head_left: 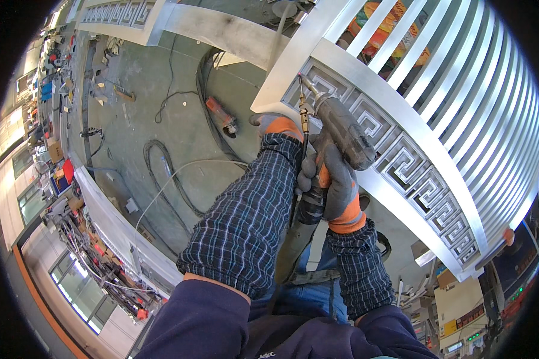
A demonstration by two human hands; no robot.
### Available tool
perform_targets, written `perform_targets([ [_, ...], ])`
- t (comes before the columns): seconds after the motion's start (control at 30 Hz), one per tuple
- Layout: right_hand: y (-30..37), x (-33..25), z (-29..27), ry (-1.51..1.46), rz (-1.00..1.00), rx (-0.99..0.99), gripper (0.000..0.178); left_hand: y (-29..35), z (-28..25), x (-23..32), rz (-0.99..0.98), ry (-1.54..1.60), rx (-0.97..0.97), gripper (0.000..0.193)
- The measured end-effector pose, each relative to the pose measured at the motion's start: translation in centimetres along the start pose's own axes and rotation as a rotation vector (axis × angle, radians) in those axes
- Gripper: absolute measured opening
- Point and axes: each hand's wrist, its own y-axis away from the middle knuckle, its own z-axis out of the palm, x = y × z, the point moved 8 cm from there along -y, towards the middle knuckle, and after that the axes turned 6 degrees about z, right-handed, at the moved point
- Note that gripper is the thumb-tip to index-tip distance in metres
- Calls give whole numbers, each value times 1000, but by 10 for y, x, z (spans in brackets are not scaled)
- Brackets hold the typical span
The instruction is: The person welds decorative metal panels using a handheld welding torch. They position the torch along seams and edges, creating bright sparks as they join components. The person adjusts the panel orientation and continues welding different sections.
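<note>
My right hand (340, 185), in a grey and orange glove, is closed round the grip of a black handheld welding gun (343, 127). A brass wire-feed tube (305, 116) runs beside its nozzle. The nozzle tip points at the upper corner of a silver metal panel (395, 140), where a fret-pattern strip sits in the frame. At the panel's near edge, my left hand (279, 125), also gloved, is curled against the frame; its fingers are partly hidden. Plaid sleeve covers are on both my forearms. Cable from the gun passes down between my arms.
Curved silver bars (455, 78) continue the panel to the right, with a bright orange bag (395, 27) behind them. On the green floor lie a red angle grinder (221, 115) and black hoses (164, 161). A second silver panel (221, 27) stands far left, and cluttered benches line the left.
</note>
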Motion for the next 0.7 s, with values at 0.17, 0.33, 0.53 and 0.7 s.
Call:
perform_targets([
  [0.17, 4, -6, 10, 97, 12, 74, 58, 29, -22, 4, 90, 139, 31, 41],
  [0.33, 5, -7, 13, 106, 40, 77, 55, 36, -28, 4, 79, 162, 1, 52],
  [0.53, 10, -7, 18, 165, 22, 110, 51, 19, -15, -3, 38, 2, 45, 47],
  [0.7, 12, -4, 13, 149, 48, 106, 48, 16, -16, -3, 29, -86, 95, 45],
])
